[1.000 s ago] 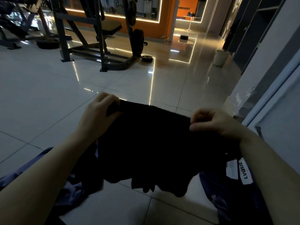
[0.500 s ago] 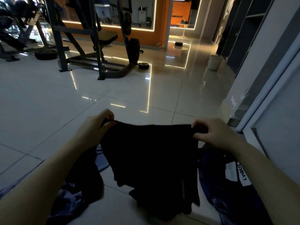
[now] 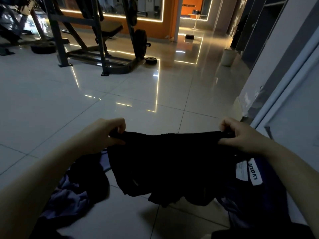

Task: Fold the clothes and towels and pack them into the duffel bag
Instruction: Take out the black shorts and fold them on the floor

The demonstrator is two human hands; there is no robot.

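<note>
The left hand (image 3: 103, 133) and the right hand (image 3: 241, 135) each pinch a top corner of a black cloth (image 3: 169, 163) — it looks like a towel or maybe shorts, but it is too dark to be sure. Thumb and fingers on both hands are pressed together on the cloth's top edge. The cloth is stretched flat between the hands and hangs down in the air, with its bottom edge bunched and close to the shiny tile floor (image 3: 86, 100).

To the left on the floor is a messy pile of purple and dark clothes (image 3: 69, 192). It is not folded. To the right is something dark blue with a white tag that says LVQUE (image 3: 248, 171) — this may be the duffel bag, but I can't tell for sure, and I can't see inside it.

So the job looks like it is near the start. This cloth is spread out, ready for its first fold, but not folded yet. The pile on the left is waiting. No folded things can be seen anywhere, and I can't see anything packed.
</note>
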